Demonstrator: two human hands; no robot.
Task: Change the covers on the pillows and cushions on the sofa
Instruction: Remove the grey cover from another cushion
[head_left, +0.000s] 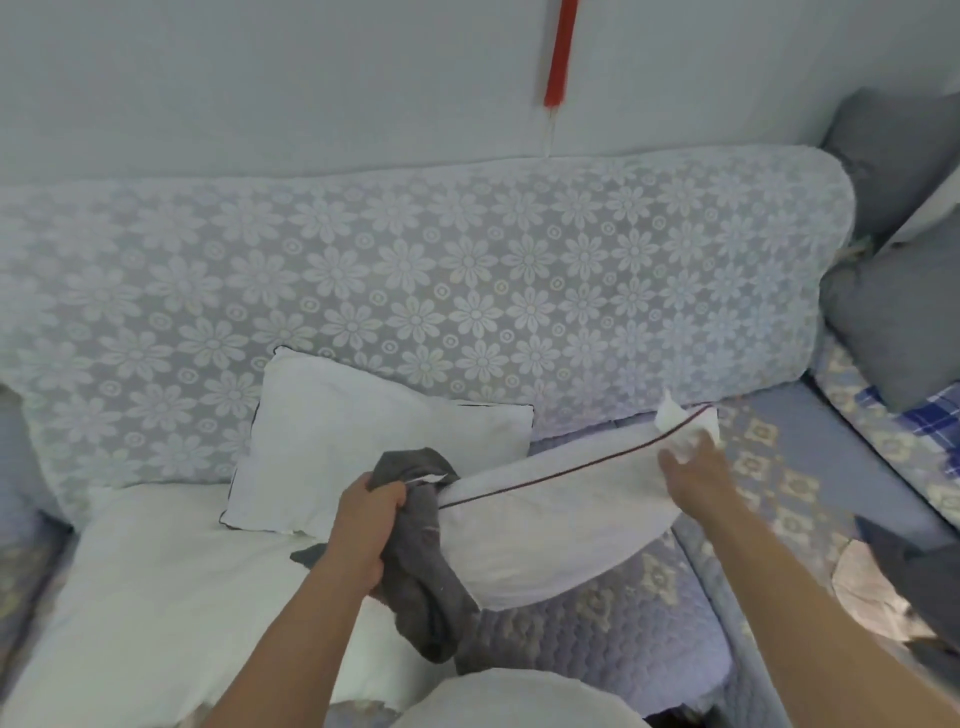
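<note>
Pale cloth (519, 699) at the bottom edge lies nearest, below both forearms. Left hand (366, 530) has its grip clenched round a bunched dark grey cover (423, 587), which hangs down from the fist and meets the near end of a white pillow (550, 525) with a dark red piping line. Right hand (693, 470), fingers loosely spread, rests on the far end of that pillow, whose corner sticks up just beyond the fingertips. Behind the left grip, a second white cushion (363, 436) with dark edging leans against the flowered sofa back (467, 270). White fabric (156, 582) covers the seat left of that grip. Grey cushions (904, 306) are stacked well to the right.
</note>
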